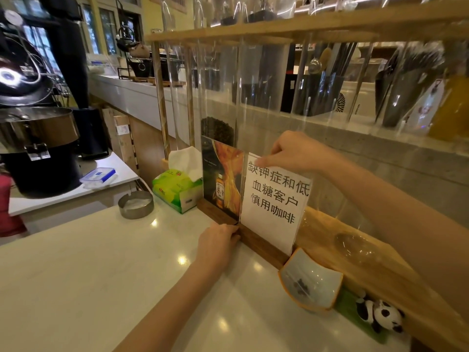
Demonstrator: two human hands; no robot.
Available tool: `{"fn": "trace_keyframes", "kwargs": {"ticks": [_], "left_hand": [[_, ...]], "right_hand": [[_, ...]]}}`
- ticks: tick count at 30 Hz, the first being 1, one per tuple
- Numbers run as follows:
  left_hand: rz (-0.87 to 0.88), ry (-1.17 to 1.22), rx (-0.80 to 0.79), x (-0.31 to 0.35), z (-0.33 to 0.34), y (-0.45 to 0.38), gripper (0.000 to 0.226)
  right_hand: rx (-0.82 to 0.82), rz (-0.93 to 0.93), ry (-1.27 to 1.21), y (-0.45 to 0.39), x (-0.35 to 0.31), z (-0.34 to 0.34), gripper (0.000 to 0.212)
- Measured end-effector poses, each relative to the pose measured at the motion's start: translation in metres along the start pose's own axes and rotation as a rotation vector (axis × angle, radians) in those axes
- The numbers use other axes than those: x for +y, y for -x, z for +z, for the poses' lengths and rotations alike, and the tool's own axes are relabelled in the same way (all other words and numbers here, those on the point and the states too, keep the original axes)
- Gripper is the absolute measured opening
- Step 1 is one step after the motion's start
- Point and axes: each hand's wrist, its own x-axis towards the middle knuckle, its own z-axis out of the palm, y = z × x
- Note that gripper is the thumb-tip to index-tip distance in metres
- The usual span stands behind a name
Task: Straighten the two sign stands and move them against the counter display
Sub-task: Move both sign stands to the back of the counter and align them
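Two acrylic sign stands on dark wooden bases stand side by side on the white counter, right in front of the wooden display rack of tall clear tubes. The left sign stand shows a dark and orange bottle advert. The right sign stand holds a white sheet with black characters. My right hand pinches the top left corner of the white sign. My left hand grips the front of the wooden bases where the two stands meet.
A green tissue box and a round metal ashtray sit left of the signs. A curved ceramic dish and a panda toy lie to the right. A coffee roaster stands far left.
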Motion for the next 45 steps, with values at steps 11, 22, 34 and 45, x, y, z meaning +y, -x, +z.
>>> {"fn": "trace_keyframes", "kwargs": {"ticks": [11,22,34,45], "left_hand": [[0.07,0.147,0.049,-0.023,0.009,0.0,0.037],[0.132,0.122,0.052,-0.024,0.015,-0.012,0.032],[0.133,-0.039,0.002,-0.024,0.021,-0.02,0.03],[0.104,-0.074,-0.01,-0.02,0.022,-0.017,0.03]], "right_hand": [[0.033,-0.067,-0.041,-0.054,-0.038,0.024,0.034],[0.14,-0.063,0.031,-0.067,-0.036,0.031,0.021],[0.137,-0.086,0.056,-0.064,-0.037,0.03,0.022],[0.076,-0.075,-0.061,-0.05,-0.029,0.032,0.033]]}}
